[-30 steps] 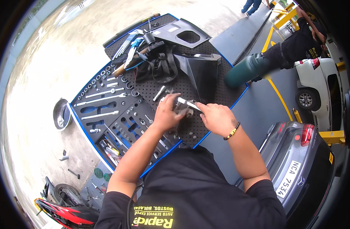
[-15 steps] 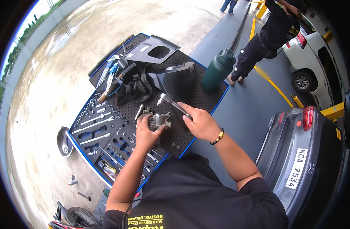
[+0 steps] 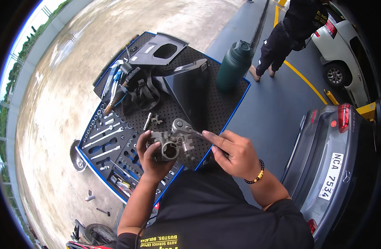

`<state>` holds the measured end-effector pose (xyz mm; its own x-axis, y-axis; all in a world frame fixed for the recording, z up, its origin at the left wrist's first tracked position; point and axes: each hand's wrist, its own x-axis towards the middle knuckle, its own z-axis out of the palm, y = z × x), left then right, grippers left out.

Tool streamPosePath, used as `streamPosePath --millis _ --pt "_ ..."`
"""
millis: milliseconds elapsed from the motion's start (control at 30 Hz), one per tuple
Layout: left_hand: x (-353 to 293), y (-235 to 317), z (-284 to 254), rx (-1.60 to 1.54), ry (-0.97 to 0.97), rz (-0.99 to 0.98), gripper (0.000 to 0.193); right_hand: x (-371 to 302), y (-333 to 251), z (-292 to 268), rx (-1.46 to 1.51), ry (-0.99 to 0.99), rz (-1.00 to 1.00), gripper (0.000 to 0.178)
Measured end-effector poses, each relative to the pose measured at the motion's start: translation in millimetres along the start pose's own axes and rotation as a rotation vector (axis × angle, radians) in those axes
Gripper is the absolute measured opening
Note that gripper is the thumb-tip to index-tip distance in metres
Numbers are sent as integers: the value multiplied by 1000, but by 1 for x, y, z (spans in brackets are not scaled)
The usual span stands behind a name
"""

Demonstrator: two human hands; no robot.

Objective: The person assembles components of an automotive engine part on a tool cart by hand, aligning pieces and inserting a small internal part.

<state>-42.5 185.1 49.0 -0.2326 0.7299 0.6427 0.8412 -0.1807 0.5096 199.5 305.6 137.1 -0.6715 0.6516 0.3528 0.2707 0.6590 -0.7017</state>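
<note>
In my left hand [image 3: 152, 155] is a grey metal throttle body [image 3: 171, 150], its round bore facing up toward me. My fingers wrap its left side. A ratchet wrench [image 3: 183, 126] is gripped by its handle in my right hand [image 3: 237, 154], whose index finger stretches along it. The ratchet's round head sits over the top of the throttle body; the socket end is hidden, so I cannot tell whether it is seated on a fastener. Small metal parts [image 3: 156, 120] lie on the perforated black bench top [image 3: 130, 120] just beyond.
Sockets and wrenches fill the tool tray [image 3: 105, 143] at left. A dark plastic panel [image 3: 190, 91], a grey trim panel [image 3: 159, 50], a black strap bundle [image 3: 147, 93] and a green bottle [image 3: 234, 66] occupy the bench. A grey car [image 3: 327, 166] stands right; a person [image 3: 286, 37] stands beyond.
The ratchet has come down and left onto the throttle body. My left hand has lifted the throttle body closer and turned it so its bore shows.
</note>
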Motion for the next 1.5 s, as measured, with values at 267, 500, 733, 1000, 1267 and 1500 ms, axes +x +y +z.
streamPosePath --millis 267,500,733,1000,1267,1500 --pt "2 6 -10 17 168 230 89 -4 0 -14 -59 84 -249 52" --pt "19 9 -17 -24 98 307 80 2 12 -27 -126 13 -307 54" --pt "19 13 -21 -69 85 298 84 1 20 -20 98 31 -234 45" --pt "4 -31 -13 -657 -123 -181 82 -11 32 2 379 -125 183 14" --pt "-57 -51 -55 -1212 124 -835 76 -6 29 67 297 -270 490 32" --pt "-78 -53 -66 -751 41 -973 93 83 28 166 -212 -263 36 20"
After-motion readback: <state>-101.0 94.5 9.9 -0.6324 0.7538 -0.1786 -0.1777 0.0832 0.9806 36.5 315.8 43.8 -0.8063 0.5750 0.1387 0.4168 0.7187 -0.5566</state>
